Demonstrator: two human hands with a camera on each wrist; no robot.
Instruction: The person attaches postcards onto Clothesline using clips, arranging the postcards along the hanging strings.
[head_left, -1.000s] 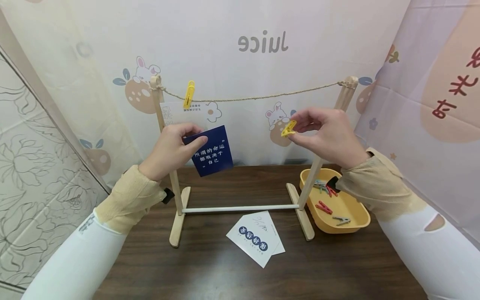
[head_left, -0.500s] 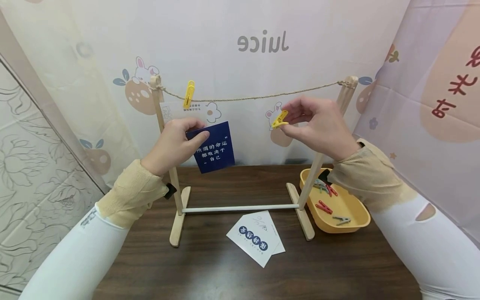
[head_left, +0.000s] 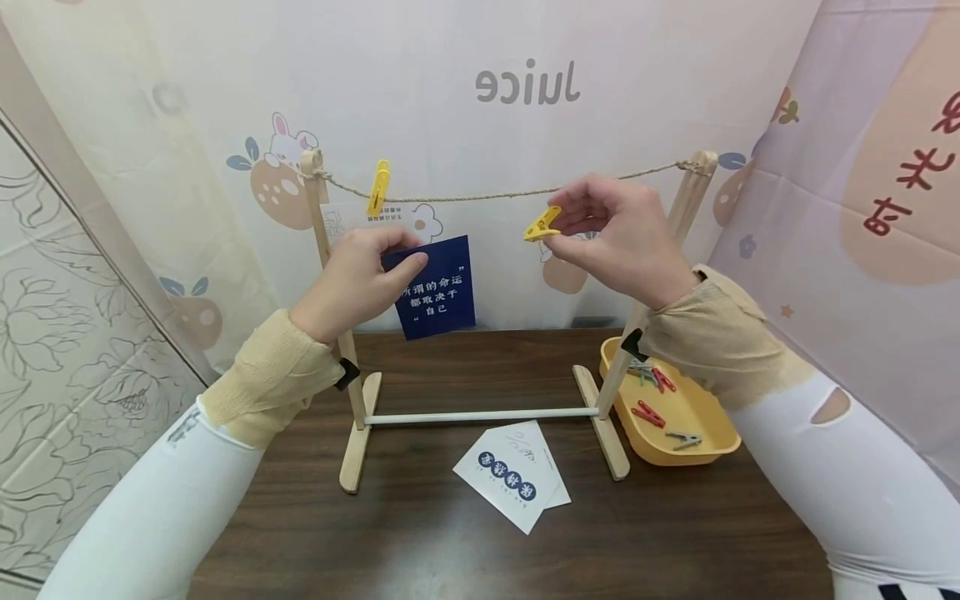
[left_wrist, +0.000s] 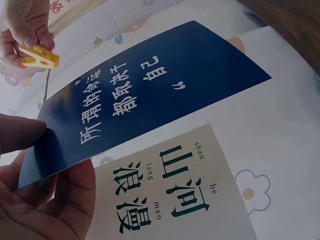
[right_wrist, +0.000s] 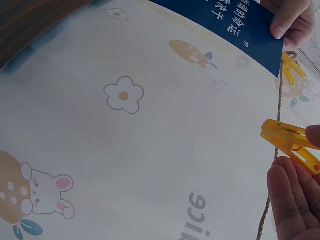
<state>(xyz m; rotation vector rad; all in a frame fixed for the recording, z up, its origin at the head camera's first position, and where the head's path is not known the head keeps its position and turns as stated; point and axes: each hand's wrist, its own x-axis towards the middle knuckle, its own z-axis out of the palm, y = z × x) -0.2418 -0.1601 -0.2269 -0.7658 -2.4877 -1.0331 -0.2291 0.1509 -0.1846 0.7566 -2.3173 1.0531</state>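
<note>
My left hand (head_left: pixel 369 279) pinches the upper left corner of a dark blue card (head_left: pixel 438 292) with white writing, thumb in front. The card hangs a little below the twine (head_left: pixel 480 197). Between right thumb and fingers, my right hand (head_left: pixel 618 237) pinches a yellow clothespin (head_left: pixel 543 223), its nose pointing left toward the card. A second yellow clothespin (head_left: pixel 378 188) sits on the twine near the left post. From it hangs a white card (left_wrist: pixel 175 190) with large dark green characters, partly hidden behind my left hand in the head view.
Wooden posts (head_left: pixel 626 371) carry the twine, with a white bar (head_left: pixel 480 416) between their feet. Two white cards (head_left: pixel 510 475) overlap on the dark table (head_left: pixel 420 533). At right, a yellow basin (head_left: pixel 697 417) holds several clothespins. A printed curtain (head_left: pixel 450 100) hangs behind.
My right hand has moved left and up with the yellow clothespin. My left hand has shifted slightly right and up with the blue card, bringing both closer together and nearer the twine.
</note>
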